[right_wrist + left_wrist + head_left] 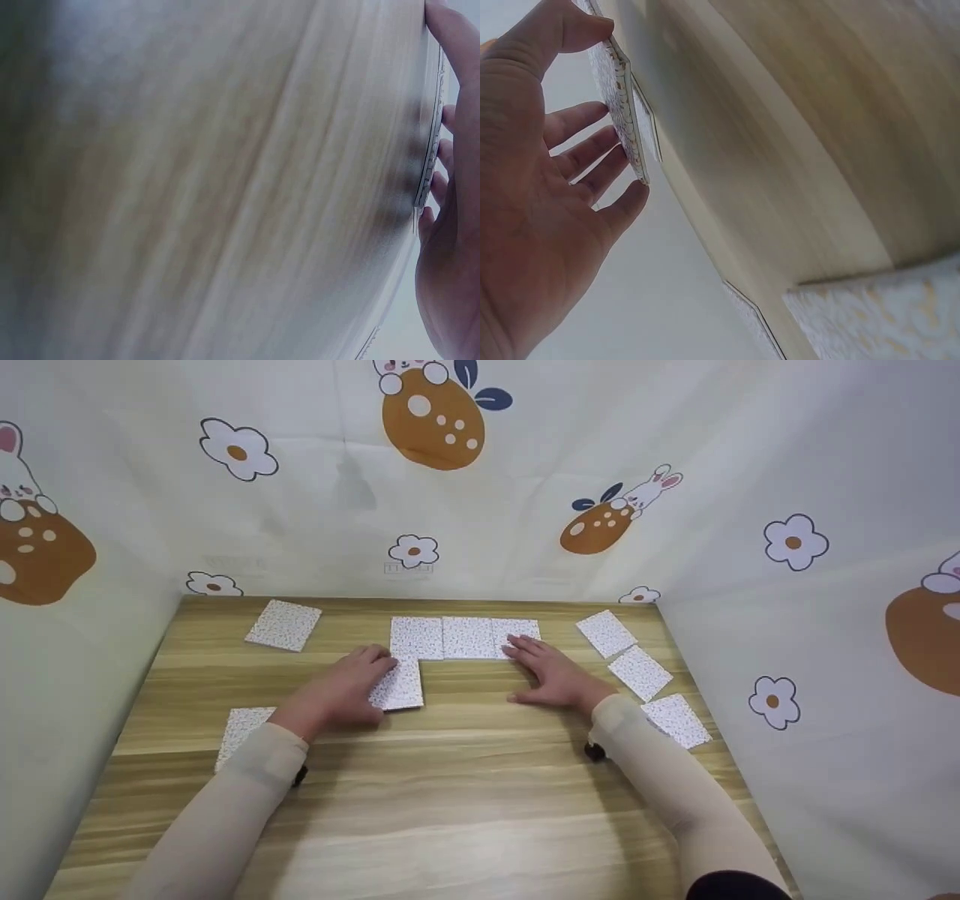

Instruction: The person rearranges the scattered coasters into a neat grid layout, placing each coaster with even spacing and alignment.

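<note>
My left hand [337, 690] grips a thin square speckled tile [403, 684], thumb at its near edge and fingers along its left side. In the left wrist view that tile [617, 94] is seen nearly edge-on, its near edge tilted up off the table. It lies just below the left tile [417, 636] of a row of three. Beside that one come the middle tile [466, 637] and the right tile [517, 626]. My right hand [556, 675] rests its extended fingertips on the right tile, thumb spread away toward the table.
A loose tile [285, 625] lies at the back left, and another tile [241, 729] is partly under the left sleeve. Several tiles, including one at the corner [606, 633], run down the right side. Patterned cloth [495, 510] walls the wooden table [465, 795] at the back and sides.
</note>
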A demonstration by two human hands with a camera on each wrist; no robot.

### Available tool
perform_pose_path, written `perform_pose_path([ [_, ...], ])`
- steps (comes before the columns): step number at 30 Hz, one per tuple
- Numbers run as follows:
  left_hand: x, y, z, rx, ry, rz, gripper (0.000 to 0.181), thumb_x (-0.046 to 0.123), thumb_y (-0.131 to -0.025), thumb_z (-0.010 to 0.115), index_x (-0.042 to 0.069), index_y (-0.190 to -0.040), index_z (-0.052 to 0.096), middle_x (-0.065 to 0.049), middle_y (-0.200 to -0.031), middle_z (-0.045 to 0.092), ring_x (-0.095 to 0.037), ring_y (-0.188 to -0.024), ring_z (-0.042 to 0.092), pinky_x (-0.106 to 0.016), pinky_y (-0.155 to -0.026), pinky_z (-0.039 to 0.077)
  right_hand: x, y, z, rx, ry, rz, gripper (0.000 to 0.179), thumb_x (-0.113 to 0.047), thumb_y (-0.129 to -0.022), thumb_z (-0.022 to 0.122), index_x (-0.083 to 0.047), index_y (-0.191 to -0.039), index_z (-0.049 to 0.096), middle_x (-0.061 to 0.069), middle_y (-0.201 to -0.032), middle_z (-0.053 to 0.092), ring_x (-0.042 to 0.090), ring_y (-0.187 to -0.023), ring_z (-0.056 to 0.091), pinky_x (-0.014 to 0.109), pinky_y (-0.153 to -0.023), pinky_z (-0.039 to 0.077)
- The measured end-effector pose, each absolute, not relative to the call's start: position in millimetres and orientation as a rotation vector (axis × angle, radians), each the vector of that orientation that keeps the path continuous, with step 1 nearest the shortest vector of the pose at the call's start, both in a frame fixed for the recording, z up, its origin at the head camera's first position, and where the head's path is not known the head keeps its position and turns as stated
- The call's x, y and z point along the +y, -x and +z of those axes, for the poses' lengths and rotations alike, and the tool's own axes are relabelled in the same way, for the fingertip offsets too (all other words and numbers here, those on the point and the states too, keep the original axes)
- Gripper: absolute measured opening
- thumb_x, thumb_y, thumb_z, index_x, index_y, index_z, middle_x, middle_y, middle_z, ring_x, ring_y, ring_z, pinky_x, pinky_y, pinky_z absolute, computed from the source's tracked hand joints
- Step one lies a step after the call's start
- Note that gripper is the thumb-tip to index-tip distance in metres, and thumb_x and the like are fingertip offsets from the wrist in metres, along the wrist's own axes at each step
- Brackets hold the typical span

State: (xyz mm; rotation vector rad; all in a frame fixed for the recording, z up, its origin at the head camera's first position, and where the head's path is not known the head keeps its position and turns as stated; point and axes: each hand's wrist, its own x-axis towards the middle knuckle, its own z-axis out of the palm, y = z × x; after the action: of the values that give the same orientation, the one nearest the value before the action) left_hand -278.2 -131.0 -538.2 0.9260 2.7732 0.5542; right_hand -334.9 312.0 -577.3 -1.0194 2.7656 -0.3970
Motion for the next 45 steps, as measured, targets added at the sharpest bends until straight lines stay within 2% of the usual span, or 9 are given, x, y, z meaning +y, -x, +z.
perform_pose_path([
  [6, -118.6, 279.6, -539.0, 2.726, -0.935, 0.579, 0.102, 0.027, -0.078, 0.094, -0.001, -0.164, 0.047, -0.024, -0.168, 0.04, -0.042, -0.158, 0.036, -0.057, -0.129, 0.036, 311.8, 334.6, -576.2, 2.766, 1.037, -0.4, 0.105, -0.071, -0.095, 0.073, -0.019, -0.176, 0.031, 0.007, -0.184, 0.022, 0.034, -0.169, 0.017, 0.053, -0.136, 0.017],
  [13, -106.6, 284.6, -540.7, 2.71, -0.941, 0.552, 0.096, 0.023, -0.081, 0.091, 0.003, -0.164, 0.048, -0.018, -0.168, 0.042, -0.038, -0.157, 0.037, -0.054, -0.129, 0.038, 311.3, 332.7, -573.4, 2.76, 1.037, -0.417, 0.104, -0.068, -0.095, 0.074, -0.018, -0.176, 0.032, 0.008, -0.183, 0.022, 0.035, -0.169, 0.018, 0.055, -0.136, 0.017],
  [18, -101.6, 287.6, -541.6, 2.715, -0.934, 0.537, 0.096, 0.022, -0.079, 0.089, 0.005, -0.165, 0.048, -0.016, -0.169, 0.041, -0.036, -0.158, 0.036, -0.052, -0.129, 0.037, 311.1, 333.0, -573.1, 2.762, 1.022, -0.4, 0.105, -0.07, -0.095, 0.073, -0.019, -0.176, 0.031, 0.006, -0.184, 0.022, 0.033, -0.17, 0.017, 0.053, -0.136, 0.017],
  [29, -95.3, 289.6, -539.4, 2.696, -0.992, 0.566, 0.097, 0.018, -0.076, 0.091, 0.0, -0.162, 0.049, -0.02, -0.167, 0.042, -0.039, -0.156, 0.038, -0.054, -0.128, 0.04, 311.7, 334.7, -575.7, 2.766, 1.04, -0.428, 0.103, -0.068, -0.094, 0.075, -0.02, -0.176, 0.033, 0.005, -0.183, 0.025, 0.032, -0.169, 0.019, 0.054, -0.136, 0.019],
  [39, -92.7, 291.0, -541.6, 2.711, -1.005, 0.543, 0.095, 0.018, -0.077, 0.089, 0.0, -0.161, 0.05, -0.021, -0.165, 0.044, -0.04, -0.155, 0.039, -0.054, -0.128, 0.04, 311.9, 334.7, -575.9, 2.774, 1.054, -0.437, 0.103, -0.068, -0.095, 0.075, -0.017, -0.175, 0.035, 0.008, -0.182, 0.026, 0.036, -0.168, 0.02, 0.056, -0.135, 0.02],
  [45, -94.1, 292.3, -542.1, 2.696, -1.025, 0.547, 0.094, 0.018, -0.077, 0.092, -0.002, -0.159, 0.052, -0.022, -0.163, 0.046, -0.042, -0.153, 0.041, -0.054, -0.127, 0.041, 311.8, 333.9, -575.2, 2.772, 1.06, -0.445, 0.103, -0.068, -0.095, 0.075, -0.017, -0.175, 0.035, 0.009, -0.182, 0.026, 0.037, -0.168, 0.02, 0.057, -0.135, 0.02],
])
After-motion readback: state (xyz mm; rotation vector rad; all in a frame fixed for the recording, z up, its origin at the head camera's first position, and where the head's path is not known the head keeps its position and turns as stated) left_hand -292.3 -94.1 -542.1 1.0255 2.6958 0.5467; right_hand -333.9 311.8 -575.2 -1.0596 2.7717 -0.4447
